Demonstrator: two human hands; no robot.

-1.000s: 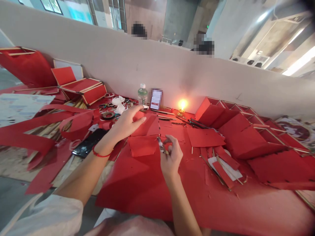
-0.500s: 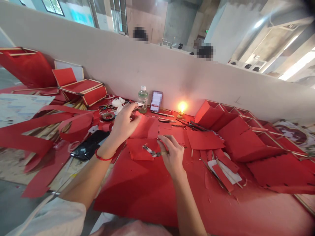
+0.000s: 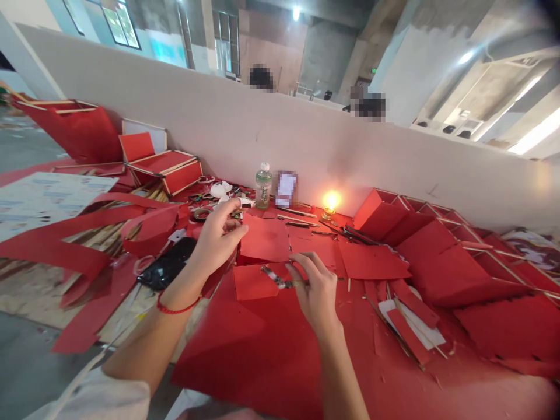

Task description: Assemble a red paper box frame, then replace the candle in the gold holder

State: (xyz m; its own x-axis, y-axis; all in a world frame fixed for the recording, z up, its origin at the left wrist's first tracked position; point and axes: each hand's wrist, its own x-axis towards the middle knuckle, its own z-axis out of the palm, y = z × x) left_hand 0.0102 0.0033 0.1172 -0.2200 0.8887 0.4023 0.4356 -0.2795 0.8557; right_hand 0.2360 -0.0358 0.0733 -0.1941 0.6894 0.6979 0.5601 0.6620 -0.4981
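My left hand is at the left edge of a red paper panel, its fingers curled. A small white tip shows by its index finger; what the hand grips is mostly hidden. Closed round a slim tool with a mottled silver front end is my right hand, thumb and index finger pinched together below the panel's right corner. The tool's other end pokes out to the right of the hand. Its silver part lies over a smaller red flap in front of the panel.
A flame burns on a small lamp near the wall, right of a phone and a green-tinted bottle. Red box frames crowd the right. Red strips, sticks and a black pouch lie left. Loose sticks lie behind the panel.
The camera view has shifted, so the scene sits slightly lower and further right. My left hand has drawn a little leftward relative to the bottle. The right hand keeps its grip on the tool.
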